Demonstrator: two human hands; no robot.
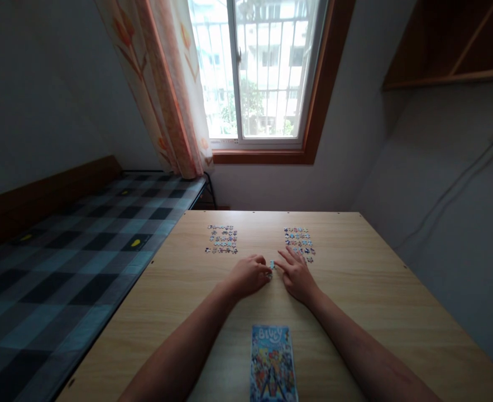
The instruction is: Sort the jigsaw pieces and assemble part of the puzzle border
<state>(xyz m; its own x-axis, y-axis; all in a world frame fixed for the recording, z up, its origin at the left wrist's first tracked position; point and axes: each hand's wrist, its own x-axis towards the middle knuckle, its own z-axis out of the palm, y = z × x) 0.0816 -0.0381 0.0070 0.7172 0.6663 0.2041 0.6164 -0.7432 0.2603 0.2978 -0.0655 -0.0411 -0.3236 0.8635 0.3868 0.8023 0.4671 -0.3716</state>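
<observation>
Fingers [267, 272] of both my hands meet at the frame's middle over the wooden table [376, 290], my left hand [248, 274] curled with its tips pinched on a small jigsaw piece [272, 264], my right hand [297, 274] spread, forefinger touching it as if steadying. Two sorted piece groups, left group [221, 239] and right group [299, 242], lie just above; the picture card [272, 363] sits bottom centre, seemingly for reference

Both forearms bare to the frame's edge; hands [271, 276] ungloved, no rings or watch visible.
</observation>
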